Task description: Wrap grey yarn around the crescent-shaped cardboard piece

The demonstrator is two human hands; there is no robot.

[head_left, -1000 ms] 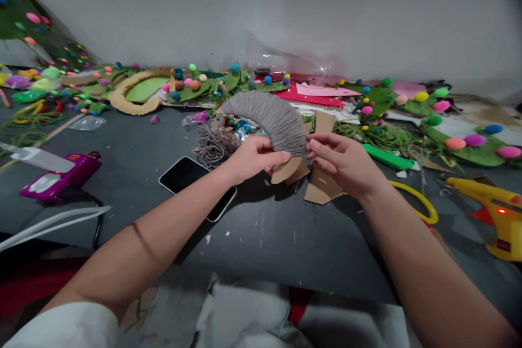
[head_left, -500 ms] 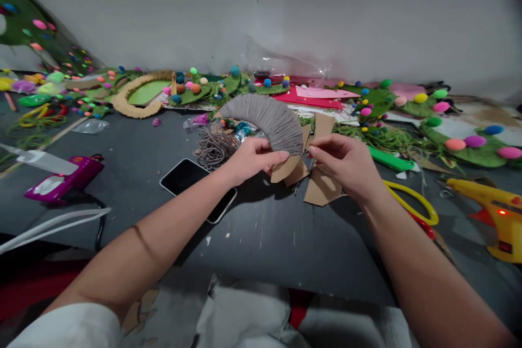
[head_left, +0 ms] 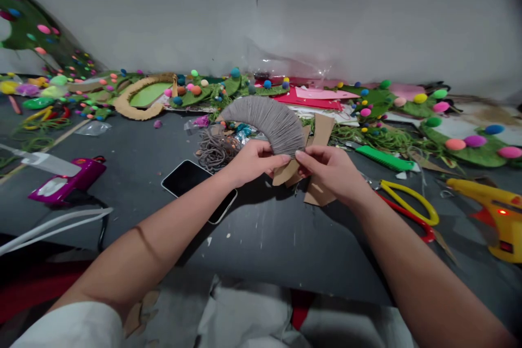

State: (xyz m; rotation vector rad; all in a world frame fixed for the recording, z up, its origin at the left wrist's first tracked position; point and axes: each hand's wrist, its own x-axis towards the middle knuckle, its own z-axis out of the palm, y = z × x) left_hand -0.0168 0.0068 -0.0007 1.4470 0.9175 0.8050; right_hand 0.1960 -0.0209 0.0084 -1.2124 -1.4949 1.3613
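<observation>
A curved cardboard piece wound with grey yarn [head_left: 269, 119] is held up over the dark table. My left hand [head_left: 256, 163] grips its lower end, thumb on top, where bare cardboard [head_left: 284, 173] sticks out below the winding. At the right edge of that end, my right hand [head_left: 328, 168] pinches with thumb and fingertips against the yarn; whether it grips a strand or the piece itself I cannot tell. A tangle of loose grey yarn [head_left: 214, 148] lies left of the piece. Behind my right hand rests a flat cardboard strip [head_left: 322, 130].
A phone [head_left: 190, 176] lies under my left forearm. Right of my right hand are a green box cutter [head_left: 385, 158], red-and-yellow scissors [head_left: 426, 212] and a yellow glue gun [head_left: 489, 196]. A purple glue gun [head_left: 69, 179] sits at left. Pom-pom-covered green pieces [head_left: 191, 95] line the wall.
My right hand has moved left and closed in on the lower end of the wrapped piece, next to my left thumb. The left hand keeps its grip.
</observation>
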